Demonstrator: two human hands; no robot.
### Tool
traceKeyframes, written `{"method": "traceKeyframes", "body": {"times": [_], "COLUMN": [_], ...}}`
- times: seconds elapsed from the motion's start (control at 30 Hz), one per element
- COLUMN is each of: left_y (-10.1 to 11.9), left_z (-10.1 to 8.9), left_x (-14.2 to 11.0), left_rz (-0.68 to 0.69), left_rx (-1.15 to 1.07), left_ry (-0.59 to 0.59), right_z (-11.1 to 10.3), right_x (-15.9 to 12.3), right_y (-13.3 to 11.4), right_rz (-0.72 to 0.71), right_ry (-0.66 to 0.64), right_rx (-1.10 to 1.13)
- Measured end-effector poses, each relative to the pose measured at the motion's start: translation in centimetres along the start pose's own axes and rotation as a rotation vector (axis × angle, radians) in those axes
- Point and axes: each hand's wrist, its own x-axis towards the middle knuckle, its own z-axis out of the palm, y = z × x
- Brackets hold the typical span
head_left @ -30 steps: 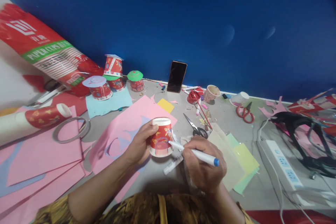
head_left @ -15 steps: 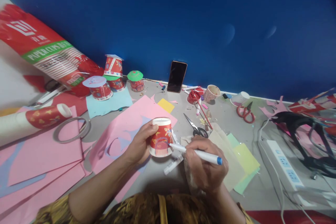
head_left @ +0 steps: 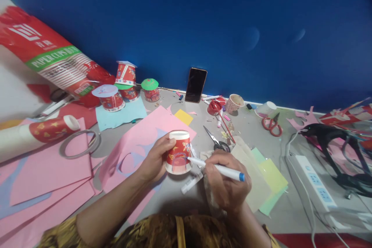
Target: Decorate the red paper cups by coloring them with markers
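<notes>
Red printed paper makes up the small tapered cup with white ends (head_left: pixel 179 148), held upside down above the near middle of the bench (head_left: pixel 250 124), a blue arch drawn on its near face. The left hand (head_left: pixel 158 157) has its fingers curved around the cup's left side, thumb near the narrow upper end. The right hand (head_left: pixel 228 181) has its fingers pinched around a slim white marker with a blue end (head_left: pixel 232 173), nib at the cup's right side; whether it touches, I cannot tell.

The cup should be light and thin-walled, likely to dent if squeezed mid-wall and perhaps slightly slick; the stiffer base end looks the safest hold.

Far left, a red-and-green plastic bag (head_left: pixel 52 60), labelled for paper cups, seems to hold some. Near left lies a nested paper-cup stack (head_left: pixel 54 128). At far right-centre stands a patterned paper cup (head_left: pixel 235 103), its contents unclear.
</notes>
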Motion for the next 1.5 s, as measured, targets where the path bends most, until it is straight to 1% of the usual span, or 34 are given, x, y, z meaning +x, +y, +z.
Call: {"method": "traceKeyframes", "body": {"times": [0.17,0.33,0.5,0.7,0.87,1.07,1.2,1.3,1.5], "left_y": [0.11,0.06,-0.02,-0.02,-0.03,0.02,-0.02,-0.08,-0.14], "left_z": [0.06,0.07,-0.08,-0.2,-0.15,-0.12,-0.17,-0.17,0.05], "left_x": [-0.04,-0.15,-0.11,-0.06,-0.13,-0.07,-0.02,-0.02,-0.04], "left_rz": [0.001,0.001,-0.008,-0.004,-0.002,-0.008,0.006,0.009,0.026], "left_rx": [0.011,0.037,0.055,0.066,0.057,0.055,0.07,0.076,0.112], "left_ry": [-0.011,0.029,0.042,0.021,0.023,-0.004,-0.014,-0.012,0.013], "right_z": [0.08,0.16,0.27,0.1,0.19,0.3,0.18,0.22,0.23], "right_x": [0.11,0.14,0.02,0.0,0.04,-0.04,-0.1,-0.09,-0.07], "right_y": [-0.06,-0.15,-0.06,0.01,0.08,0.02,0.12,0.15,0.0], "right_rz": [-0.001,0.0,0.005,0.034,0.01,0.03,0.038,0.03,0.034], "right_ry": [0.001,0.005,0.01,0.004,-0.008,0.023,-0.001,-0.016,0.015], "right_rx": [-0.01,-0.012,0.006,0.008,-0.006,0.006,0.003,0.0,0.011]}}
